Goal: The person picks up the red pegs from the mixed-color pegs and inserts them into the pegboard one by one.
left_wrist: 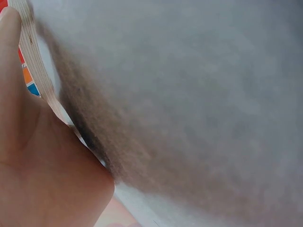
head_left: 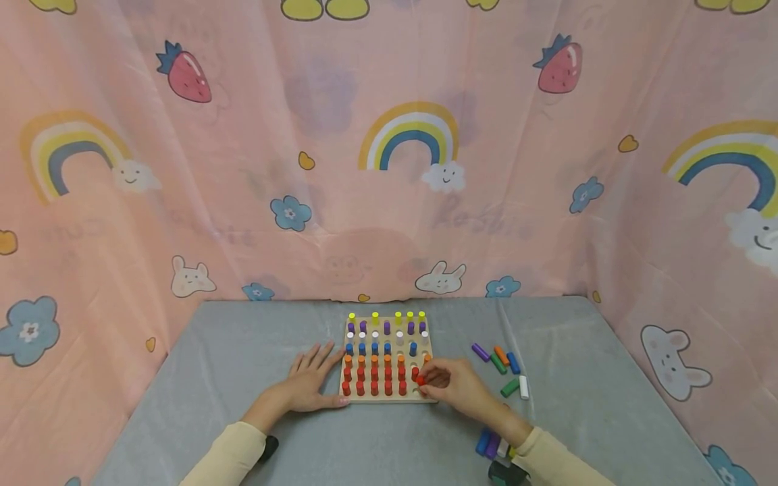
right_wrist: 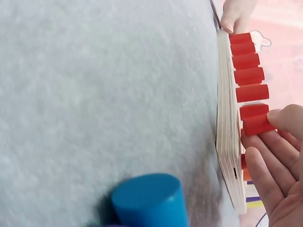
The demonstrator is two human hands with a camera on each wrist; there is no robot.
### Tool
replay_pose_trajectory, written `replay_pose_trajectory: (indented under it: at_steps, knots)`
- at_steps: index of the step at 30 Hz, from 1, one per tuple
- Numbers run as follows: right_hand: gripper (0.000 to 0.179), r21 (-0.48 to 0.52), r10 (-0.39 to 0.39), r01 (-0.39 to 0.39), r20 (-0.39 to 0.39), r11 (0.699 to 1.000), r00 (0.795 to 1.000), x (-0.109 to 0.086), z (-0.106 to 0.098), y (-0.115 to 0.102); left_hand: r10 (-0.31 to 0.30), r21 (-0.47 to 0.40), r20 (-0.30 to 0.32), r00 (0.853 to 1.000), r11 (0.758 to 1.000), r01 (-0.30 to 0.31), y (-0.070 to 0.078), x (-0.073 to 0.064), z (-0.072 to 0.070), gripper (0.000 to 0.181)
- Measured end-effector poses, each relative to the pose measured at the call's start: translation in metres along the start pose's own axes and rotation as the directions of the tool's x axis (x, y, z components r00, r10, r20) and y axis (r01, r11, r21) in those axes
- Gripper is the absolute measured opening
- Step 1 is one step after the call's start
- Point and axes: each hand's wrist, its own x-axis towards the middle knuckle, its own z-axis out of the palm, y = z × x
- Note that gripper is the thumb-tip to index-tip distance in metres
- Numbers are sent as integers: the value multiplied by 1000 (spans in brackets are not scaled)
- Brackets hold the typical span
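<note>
A wooden pegboard (head_left: 389, 399) lies on the grey cloth, with rows of yellow, purple, white, blue, orange and red pegs standing in it. Some holes in the back rows have no peg. My right hand (head_left: 462, 388) pinches a red peg (right_wrist: 258, 124) between thumb and fingers, over the front right corner of the board. Whether its lower end is inside a hole, I cannot tell. My left hand (head_left: 310, 381) lies flat with fingers spread at the board's left side, its thumb touching the front left corner. In the left wrist view, part of this hand (left_wrist: 47, 165) shows beside the board's edge (left_wrist: 35, 56).
Right of the board lie loose pegs: purple (head_left: 480, 352), orange (head_left: 501, 355), blue (head_left: 513, 362), white (head_left: 524, 387) and green (head_left: 510, 387). More pegs, among them a blue one (head_left: 483, 441), lie by my right forearm. A pink patterned curtain (head_left: 389, 236) surrounds the table.
</note>
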Motion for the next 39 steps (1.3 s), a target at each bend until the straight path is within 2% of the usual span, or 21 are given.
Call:
replay_pose_trajectory:
  at_steps: [5, 10, 18, 22, 25, 30, 32, 39]
  knots:
    - [14, 65, 19, -19, 2, 998, 1000, 0, 3, 0, -13, 29, 4, 1000, 999, 13, 3, 0, -2, 102]
    - [13, 95, 48, -47, -6, 994, 999, -1, 7, -5, -2, 20, -2, 1000, 1000, 2, 3, 0, -2, 103]
    - [14, 112, 77, -75, -10, 991, 997, -4, 4, -31, -6, 20, 4, 1000, 1000, 6, 5, -1, -4, 103]
    - [15, 112, 104, -102, -12, 988, 994, -6, 3, -37, -8, 24, 8, 1000, 1000, 8, 5, -1, -3, 103]
    - [16, 96, 119, -117, -20, 989, 993, -7, 4, -35, 0, 4, -4, 1000, 1000, 0, 1, 1, 1, 105]
    - [19, 118, 122, -118, -26, 986, 992, -4, 9, -13, 4, -21, -24, 1000, 1000, -4, -9, 5, 8, 107]
    - [20, 127, 116, -112, -23, 986, 993, -3, 10, -4, 1, -23, -23, 1000, 1000, -1, -9, 5, 9, 106]
    - [21, 125, 102, -99, -14, 987, 995, -3, 12, 1, -7, -10, -19, 1000, 1000, 6, -9, 5, 9, 107]
